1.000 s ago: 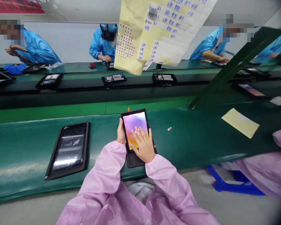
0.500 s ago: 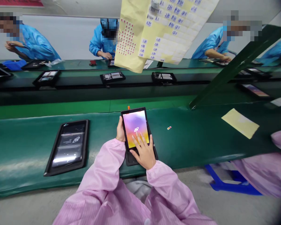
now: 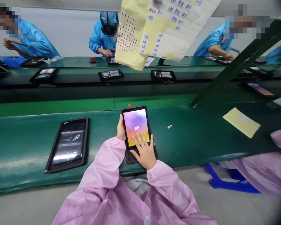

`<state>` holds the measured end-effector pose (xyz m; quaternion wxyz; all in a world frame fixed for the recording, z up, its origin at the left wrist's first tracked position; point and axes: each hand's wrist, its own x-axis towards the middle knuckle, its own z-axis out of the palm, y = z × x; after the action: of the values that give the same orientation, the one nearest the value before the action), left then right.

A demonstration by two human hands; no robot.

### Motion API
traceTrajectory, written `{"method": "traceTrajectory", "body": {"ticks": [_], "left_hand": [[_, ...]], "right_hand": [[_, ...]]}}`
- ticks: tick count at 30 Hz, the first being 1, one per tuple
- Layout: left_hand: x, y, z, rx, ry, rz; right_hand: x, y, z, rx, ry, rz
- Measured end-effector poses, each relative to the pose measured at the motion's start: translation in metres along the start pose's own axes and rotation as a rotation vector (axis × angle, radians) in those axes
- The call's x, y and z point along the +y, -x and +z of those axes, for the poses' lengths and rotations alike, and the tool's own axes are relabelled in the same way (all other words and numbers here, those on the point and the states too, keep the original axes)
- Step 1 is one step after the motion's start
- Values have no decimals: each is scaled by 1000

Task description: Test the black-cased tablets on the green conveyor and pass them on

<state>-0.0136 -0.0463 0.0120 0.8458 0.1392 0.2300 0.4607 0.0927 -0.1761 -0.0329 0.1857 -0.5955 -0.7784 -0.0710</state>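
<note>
Our left hand (image 3: 121, 128) grips a flat, black, rectangular tablet (image 3: 133, 120), lit purple and yellow, over the smooth dark-green bench (image 3: 189, 137); our right hand (image 3: 145, 153) spreads its fingers across the tablet's lower part.

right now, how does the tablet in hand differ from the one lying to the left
The held tablet shows a lit purple-to-yellow screen; the left tablet has a dark, glossy face. The left hand and right hand are on the held tablet; the left tablet lies untouched on the table. Both have dark frames and a pale logo.
</note>
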Motion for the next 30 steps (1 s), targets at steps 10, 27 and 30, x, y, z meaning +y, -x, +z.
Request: {"method": "traceTrajectory", "body": {"ticks": [10,27,30], "left_hand": [[0,0,0,-14,-27,-34],[0,2,2,-88,-21,3],[0,6,6,-107,-23,28]], "right_hand": [[0,2,-2,8,-5,-3],[48,-58,-54,379,-191,-33],[67,-119,-84,305,-343,11]]}}
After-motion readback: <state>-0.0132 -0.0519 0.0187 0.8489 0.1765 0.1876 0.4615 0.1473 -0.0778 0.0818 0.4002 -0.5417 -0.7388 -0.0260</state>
